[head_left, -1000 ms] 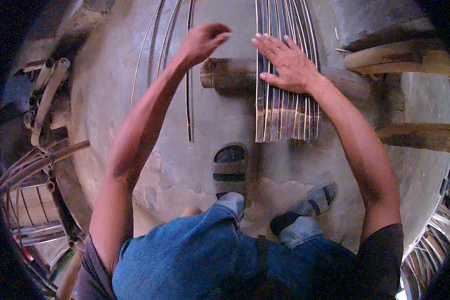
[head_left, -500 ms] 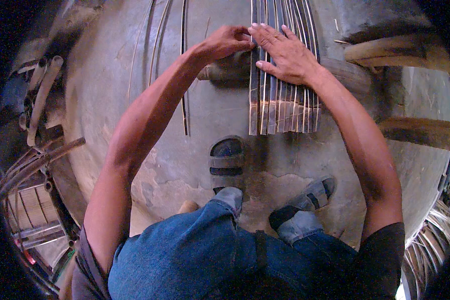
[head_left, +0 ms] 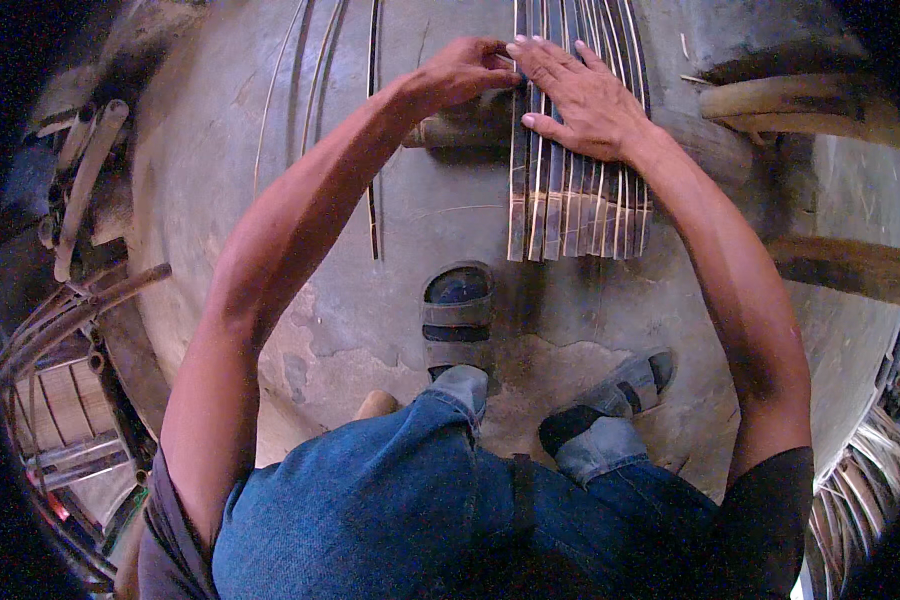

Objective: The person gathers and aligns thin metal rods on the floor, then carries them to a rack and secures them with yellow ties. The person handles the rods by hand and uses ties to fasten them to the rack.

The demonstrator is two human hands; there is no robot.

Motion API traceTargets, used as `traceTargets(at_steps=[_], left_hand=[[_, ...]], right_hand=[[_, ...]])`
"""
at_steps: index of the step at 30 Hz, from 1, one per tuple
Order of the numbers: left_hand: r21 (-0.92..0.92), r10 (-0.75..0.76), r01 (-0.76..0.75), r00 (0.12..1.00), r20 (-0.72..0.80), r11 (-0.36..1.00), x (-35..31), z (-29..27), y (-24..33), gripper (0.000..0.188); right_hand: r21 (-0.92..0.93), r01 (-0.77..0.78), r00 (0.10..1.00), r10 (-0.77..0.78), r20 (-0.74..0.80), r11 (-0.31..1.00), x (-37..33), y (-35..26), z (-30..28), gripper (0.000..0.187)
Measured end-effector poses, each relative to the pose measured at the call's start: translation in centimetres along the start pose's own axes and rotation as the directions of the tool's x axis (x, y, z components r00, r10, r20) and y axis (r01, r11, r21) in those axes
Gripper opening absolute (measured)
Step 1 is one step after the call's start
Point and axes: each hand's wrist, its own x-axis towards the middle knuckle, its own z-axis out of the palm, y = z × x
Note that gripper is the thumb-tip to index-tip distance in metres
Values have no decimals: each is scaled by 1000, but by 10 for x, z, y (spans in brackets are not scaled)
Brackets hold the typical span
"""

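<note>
A row of long, dark split bamboo strips with pale edges lies side by side, near ends almost level, and runs out past the top of the view. Flat across the strips rests my right hand, its fingers spread and thumb out to the left. My left hand is closed in a pinch at the outer left edge of the row, by the leftmost strip; its fingertips are partly hidden. Both hands nearly meet there. Beneath the strips, crosswise, is a thick round pole.
One dark strip and thinner curved strips lie on the concrete floor to the left. Bamboo tubes are piled far left. Thick logs lie at right, with bundled pale strips lower right. My sandalled feet stand close by.
The strips and both hands sit slightly farther right and up in the picture, as does the floor around them. The hands keep the same hold and place on the row.
</note>
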Motion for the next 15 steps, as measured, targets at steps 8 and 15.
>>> traceTargets(at_steps=[8, 15], left_hand=[[11, 25, -25, 1000, -6, 1000, 21, 1, -26, 57], [28, -16, 15, 999, 36, 1000, 28, 3, -16, 60]], right_hand=[[31, 2, 1000, -2, -4, 1000, 2, -2, -1, 74], [24, 18, 999, -17, -47, 1000, -2, 4, 3, 76]])
